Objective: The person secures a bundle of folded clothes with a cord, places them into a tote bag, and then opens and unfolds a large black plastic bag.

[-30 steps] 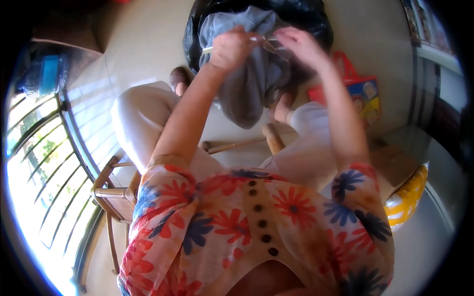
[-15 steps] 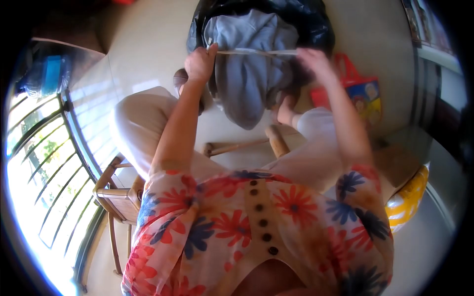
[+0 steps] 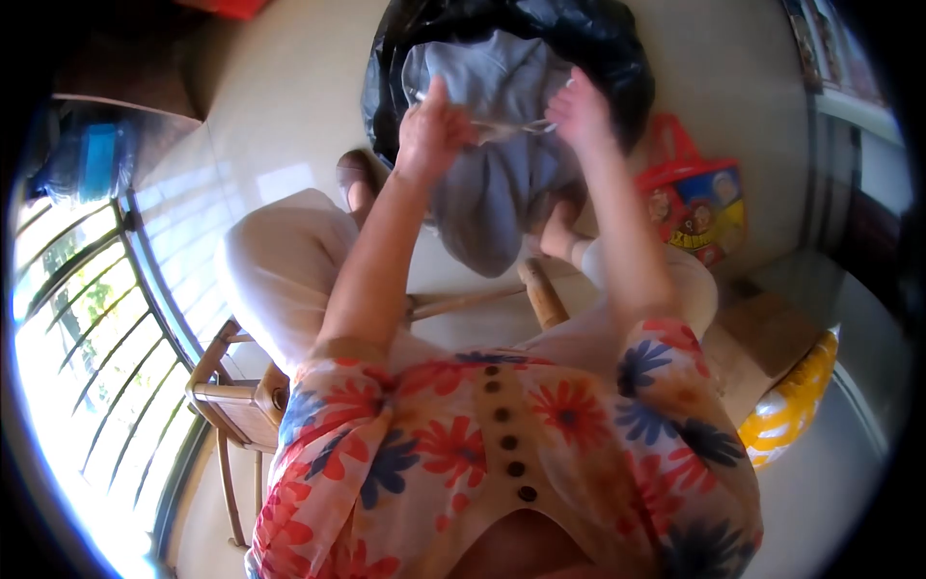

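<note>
A thin whitish cord [image 3: 509, 127] runs between my two hands, drooping a little with a loop or twist near its right end. My left hand [image 3: 432, 133] is closed around the cord's left part, and a small pale tip pokes out by the thumb. On the other side my right hand [image 3: 581, 114] pinches the cord in bent fingers. Right below both hands lies a grey garment [image 3: 482, 217], bunched up and hanging down between my feet. Its upper part rests in a black plastic bag [image 3: 617, 58] that stands open on the floor.
A red printed tote bag [image 3: 690, 198] stands right of my leg. Wooden chair parts [image 3: 236, 405] show at the left, near a barred railing [image 3: 106, 347]. A cardboard box [image 3: 772, 333] and a yellow-and-white bundle [image 3: 796, 405] are at the right.
My hands have come closer together, so the cord between them has gone from taut to slack and looped. The garment appears slightly lower in view.
</note>
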Demonstrator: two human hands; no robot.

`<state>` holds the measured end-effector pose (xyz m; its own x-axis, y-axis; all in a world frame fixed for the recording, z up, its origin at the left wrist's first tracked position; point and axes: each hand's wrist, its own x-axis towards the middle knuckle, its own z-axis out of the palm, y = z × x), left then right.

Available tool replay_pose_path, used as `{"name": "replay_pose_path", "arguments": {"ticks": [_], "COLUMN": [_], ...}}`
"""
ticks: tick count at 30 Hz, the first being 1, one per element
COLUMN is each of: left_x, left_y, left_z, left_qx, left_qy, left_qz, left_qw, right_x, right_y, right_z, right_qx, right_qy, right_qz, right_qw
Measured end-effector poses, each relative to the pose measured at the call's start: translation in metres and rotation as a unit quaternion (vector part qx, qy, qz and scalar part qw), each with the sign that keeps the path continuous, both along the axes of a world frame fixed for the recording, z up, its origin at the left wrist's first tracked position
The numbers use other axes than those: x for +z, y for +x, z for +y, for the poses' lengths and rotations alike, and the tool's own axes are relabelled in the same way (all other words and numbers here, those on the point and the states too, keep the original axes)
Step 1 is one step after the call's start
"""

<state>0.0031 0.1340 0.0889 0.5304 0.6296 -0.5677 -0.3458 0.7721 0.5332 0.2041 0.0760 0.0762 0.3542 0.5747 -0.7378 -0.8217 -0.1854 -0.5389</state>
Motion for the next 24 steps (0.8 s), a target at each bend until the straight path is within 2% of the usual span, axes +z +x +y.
{"name": "replay_pose_path", "arguments": {"ticks": [1, 2, 5, 7, 8, 9, 10, 11, 12, 13, 14, 15, 16, 18, 20, 22, 23, 24], "left_x": [-0.01, -0.008, -0.039, -0.05, -0.046, -0.034, -0.022, 0.0, 0.023, 0.039, 0.052, 0.058, 0.055, 0.086, 0.083, 0.051, 0.049, 0.049], "left_y": [-0.009, -0.019, -0.055, -0.06, -0.053, -0.043, -0.033, -0.017, 0.003, 0.02, 0.036, 0.055, 0.083, 0.112, 0.124, 0.11, 0.096, 0.081], "left_z": [-0.001, 0.0, 0.008, 0.012, 0.018, 0.028, 0.037, 0.042, 0.044, 0.04, 0.035, 0.025, 0.009, -0.038, -0.07, -0.048, -0.034, -0.022], "left_qx": [0.015, 0.049, 0.077, 0.097, 0.092, 0.09, 0.088, 0.072, 0.056, -0.017, -0.103, -0.222, -0.251, -0.393, -0.421, -0.35, -0.304, -0.284], "left_qy": [-0.026, -0.041, -0.092, -0.11, -0.082, -0.053, -0.023, 0.038, 0.099, 0.216, 0.413, 0.424, 0.705, 0.601, 0.58, 0.596, 0.49, 0.386], "left_qz": [0.033, 0.035, -0.016, -0.029, -0.007, 0.015, 0.036, 0.086, 0.135, 0.222, 0.205, 0.189, 0.263, 0.291, 0.347, 0.162, 0.084, 0.078], "left_qw": [0.999, 0.997, 0.993, 0.989, 0.992, 0.994, 0.995, 0.993, 0.984, 0.951, 0.881, 0.858, 0.608, 0.633, 0.605, 0.704, 0.812, 0.874], "right_x": [-0.006, -0.023, -0.046, -0.051, -0.051, -0.043, -0.036, -0.037, -0.038, -0.026, -0.015, -0.014, -0.018, -0.053, -0.045, -0.036, -0.032, -0.026], "right_y": [0.004, 0.022, 0.046, 0.047, 0.045, 0.039, 0.028, 0.013, 0.0, -0.016, -0.027, -0.033, -0.037, -0.031, -0.032, -0.037, -0.039, -0.037], "right_z": [0.0, -0.01, -0.028, -0.029, -0.034, -0.035, -0.037, -0.04, -0.044, -0.05, -0.053, -0.053, -0.057, -0.058, -0.061, -0.062, -0.062, -0.059], "right_qx": [-0.037, -0.045, -0.085, -0.064, -0.054, -0.028, 0.025, 0.08, 0.133, 0.198, 0.261, 0.3, 0.337, 0.246, 0.19, 0.133, 0.104, 0.119], "right_qy": [-0.08, -0.045, -0.065, -0.064, -0.065, -0.059, -0.086, -0.06, -0.032, -0.023, -0.013, -0.009, -0.006, 0.037, 0.068, 0.099, 0.114, 0.07], "right_qz": [-0.041, -0.005, -0.037, -0.067, -0.083, -0.136, -0.251, -0.392, -0.525, -0.559, -0.59, -0.616, -0.639, -0.688, -0.658, -0.62, -0.598, -0.538], "right_qw": [0.995, 0.998, 0.994, 0.994, 0.993, 0.988, 0.964, 0.914, 0.84, 0.805, 0.764, 0.729, 0.692, 0.682, 0.725, 0.767, 0.786, 0.831]}}
